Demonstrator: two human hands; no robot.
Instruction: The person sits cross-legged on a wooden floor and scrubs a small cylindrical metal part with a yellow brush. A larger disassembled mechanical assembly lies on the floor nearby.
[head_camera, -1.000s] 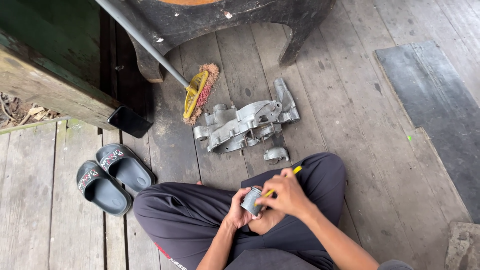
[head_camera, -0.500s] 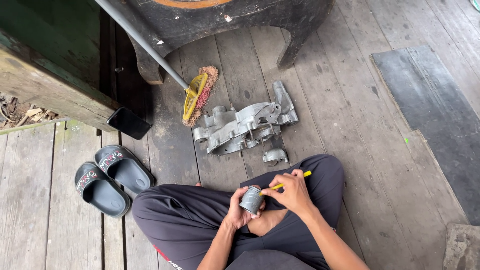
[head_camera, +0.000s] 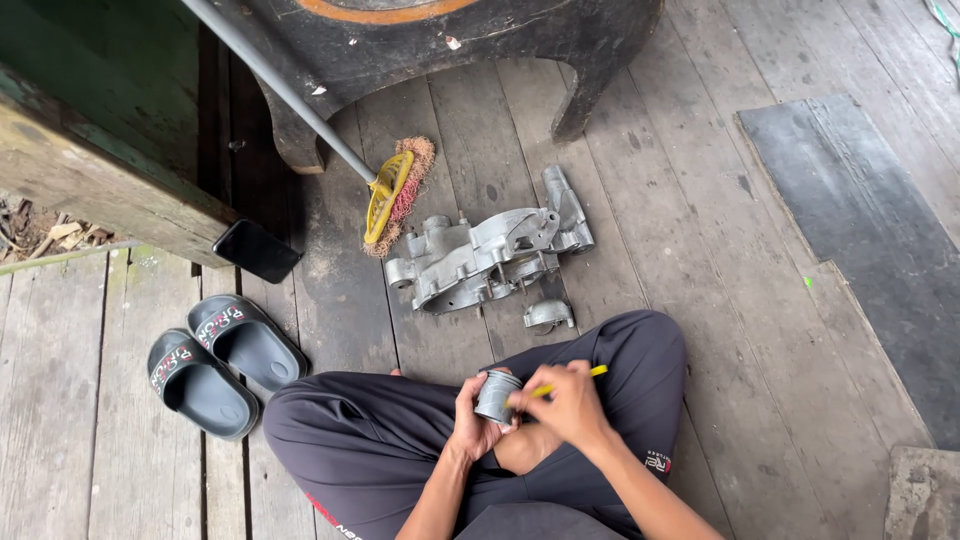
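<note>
I sit cross-legged on a wooden plank floor. My left hand grips a small grey metal cylinder, a piston-like part, above my lap. My right hand holds a thin yellow tool against the cylinder's side. On the floor just ahead of my knees lie a large grey metal engine casing and a small loose metal piece.
A broom with a yellow head and metal handle leans at the back. A dark wooden stool base stands behind it. Two grey slippers and a black phone lie at left. A dark mat covers the right.
My hands stay on the cylinder and yellow tool, shifting only slightly. The view has tilted a little, so everything sits a bit lower in frame.
</note>
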